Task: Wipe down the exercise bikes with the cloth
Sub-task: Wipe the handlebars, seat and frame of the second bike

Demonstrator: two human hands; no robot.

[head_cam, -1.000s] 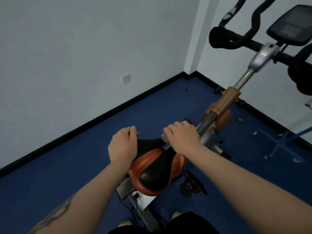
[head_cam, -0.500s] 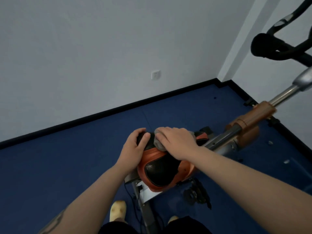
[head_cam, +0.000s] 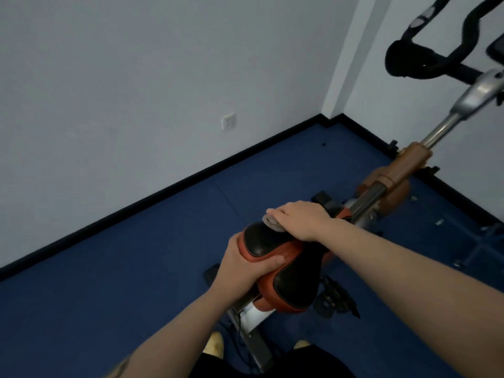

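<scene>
The orange and black saddle [head_cam: 283, 271] of the exercise bike [head_cam: 392, 173] sits near the middle of the view, its nose pointing toward the far right. The right hand [head_cam: 300, 221] lies flat on the saddle's far part, fingers fairly straight, pressing the grey cloth [head_cam: 272, 223] down; a fold of cloth peeks out at the left, under the fingers. The left hand [head_cam: 245, 264] grips the saddle's left edge, thumb curled over the orange rim. The black handlebars [head_cam: 425, 61] rise at far right above blue floor [head_cam: 109, 268]
</scene>
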